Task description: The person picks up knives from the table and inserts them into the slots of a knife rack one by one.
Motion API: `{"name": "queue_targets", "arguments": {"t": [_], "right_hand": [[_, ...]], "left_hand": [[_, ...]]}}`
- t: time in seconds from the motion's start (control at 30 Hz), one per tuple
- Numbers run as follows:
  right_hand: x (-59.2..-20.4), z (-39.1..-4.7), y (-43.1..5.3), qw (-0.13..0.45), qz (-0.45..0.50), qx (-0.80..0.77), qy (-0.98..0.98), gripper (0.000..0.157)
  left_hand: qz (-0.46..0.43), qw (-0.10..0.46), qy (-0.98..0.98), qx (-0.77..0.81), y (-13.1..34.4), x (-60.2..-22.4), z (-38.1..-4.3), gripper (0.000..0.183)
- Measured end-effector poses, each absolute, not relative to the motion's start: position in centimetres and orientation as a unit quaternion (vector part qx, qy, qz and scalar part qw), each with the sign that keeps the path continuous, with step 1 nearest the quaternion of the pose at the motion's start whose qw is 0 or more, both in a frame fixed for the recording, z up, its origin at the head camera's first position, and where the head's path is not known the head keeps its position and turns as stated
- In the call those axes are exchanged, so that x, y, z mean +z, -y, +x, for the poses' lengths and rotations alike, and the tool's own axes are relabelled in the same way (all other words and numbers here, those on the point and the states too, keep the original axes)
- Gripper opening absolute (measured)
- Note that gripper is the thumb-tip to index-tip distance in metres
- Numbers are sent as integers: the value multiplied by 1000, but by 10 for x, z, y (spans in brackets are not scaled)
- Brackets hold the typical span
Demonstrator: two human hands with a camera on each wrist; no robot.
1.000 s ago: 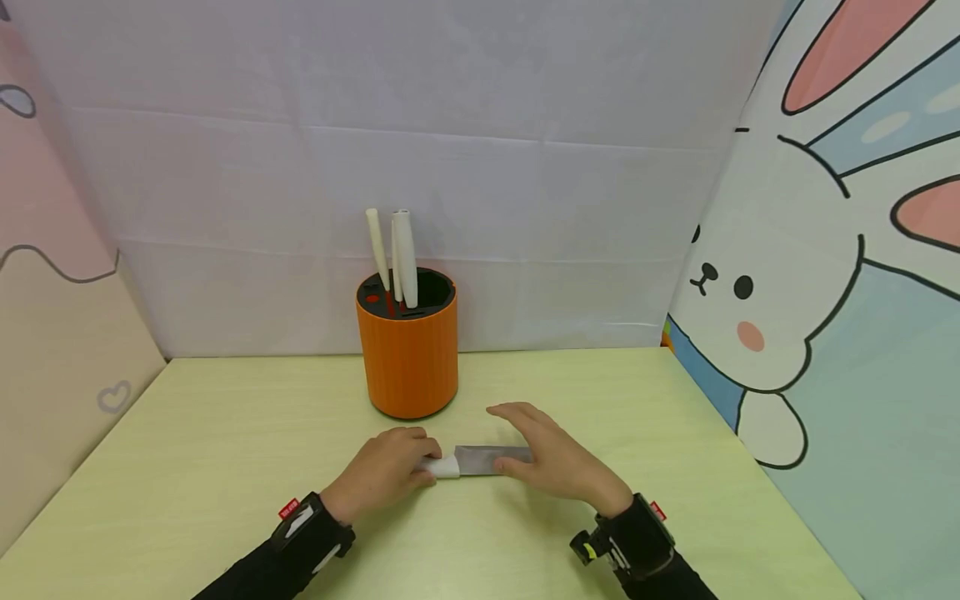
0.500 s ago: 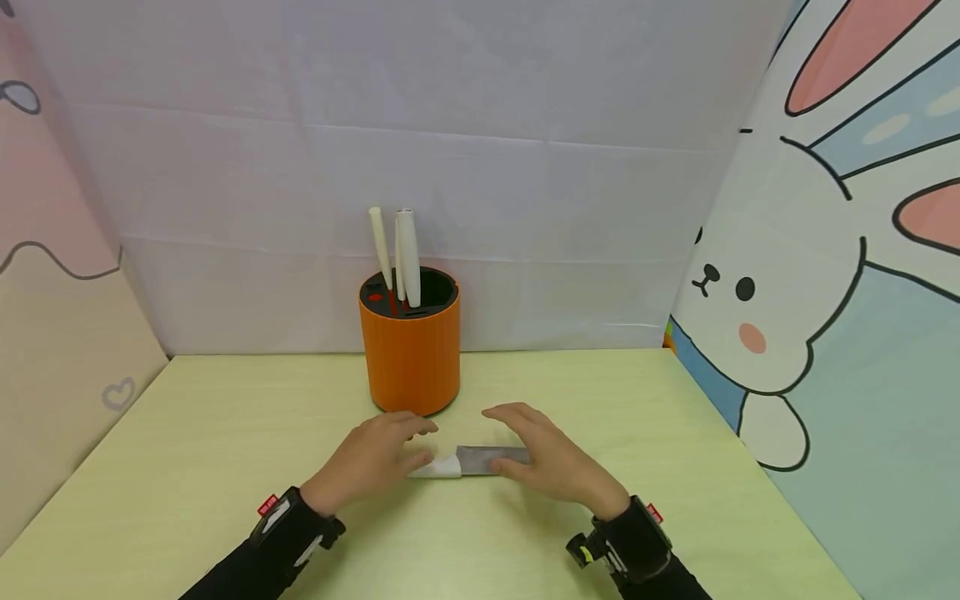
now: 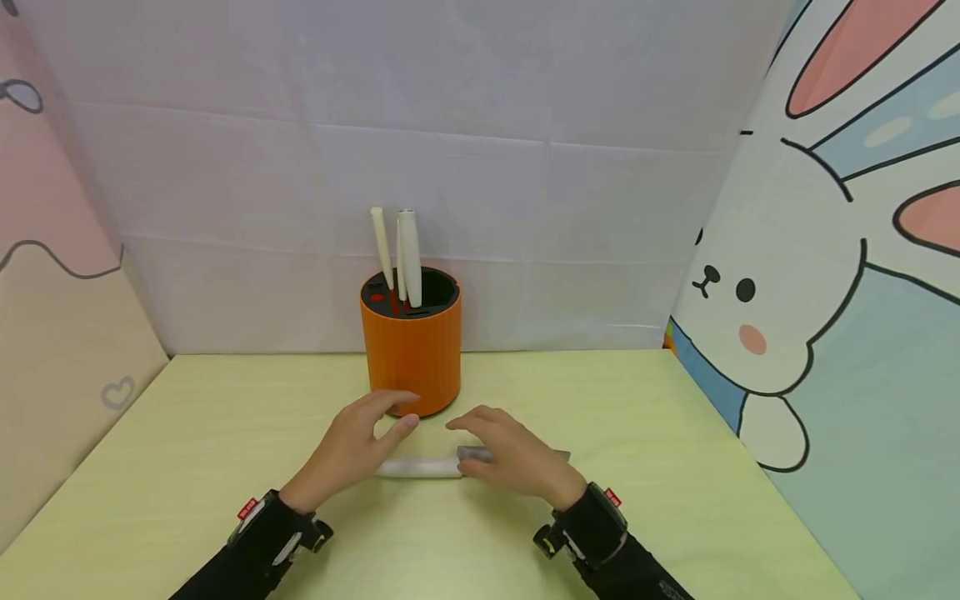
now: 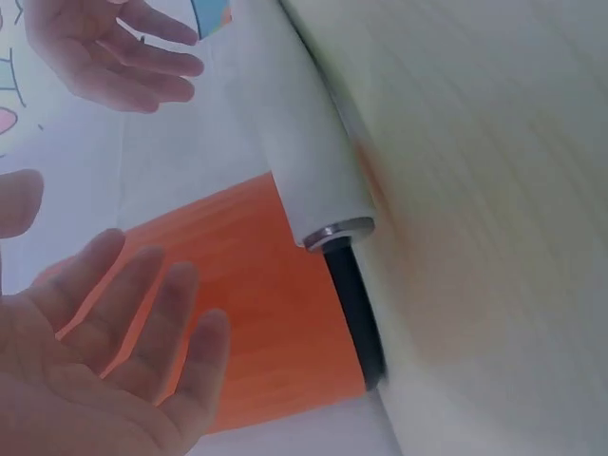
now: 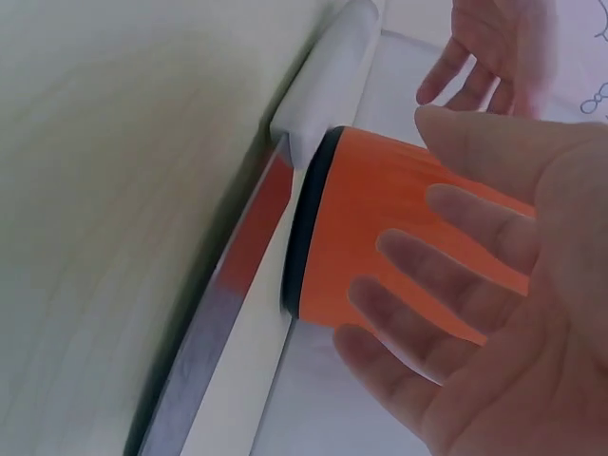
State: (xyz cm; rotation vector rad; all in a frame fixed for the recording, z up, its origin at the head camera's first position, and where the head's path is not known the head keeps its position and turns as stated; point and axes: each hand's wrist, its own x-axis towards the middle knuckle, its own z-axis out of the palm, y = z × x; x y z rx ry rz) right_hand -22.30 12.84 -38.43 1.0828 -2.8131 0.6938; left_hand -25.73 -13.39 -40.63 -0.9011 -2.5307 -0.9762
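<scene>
A knife with a white handle [image 3: 422,468] and a flat metal blade [image 5: 214,318] lies on the table, handle toward the left. My left hand [image 3: 356,442] hovers over the handle's left end, fingers spread and holding nothing; the left wrist view shows its open palm [image 4: 104,370] apart from the handle. Above the blade is my right hand [image 3: 517,457], which covers part of it in the head view. Its relaxed fingers [image 5: 446,266] hold nothing in the right wrist view. Just behind both hands stands an orange knife block [image 3: 412,358].
Several white-handled utensils [image 3: 408,258] stand upright in the block's black top. The pale table [image 3: 247,400] meets a white sheet [image 3: 562,250] at the back. Cartoon-printed panels [image 3: 750,292] border both sides.
My left hand has let go of the knife handle and moved up and left. My right hand has shifted left over the blade. The knife stays on the table.
</scene>
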Motion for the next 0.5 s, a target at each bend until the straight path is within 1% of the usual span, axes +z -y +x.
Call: {"name": "queue_targets", "arguments": {"t": [0.23, 0.5], "right_hand": [[-392, -230, -108, 20, 359, 176, 916, 41], [-404, -234, -86, 17, 355, 130, 926, 40]], "left_hand": [[-302, 128, 862, -386, 141, -406, -258, 39], [-283, 141, 866, -388, 145, -408, -262, 39]]}}
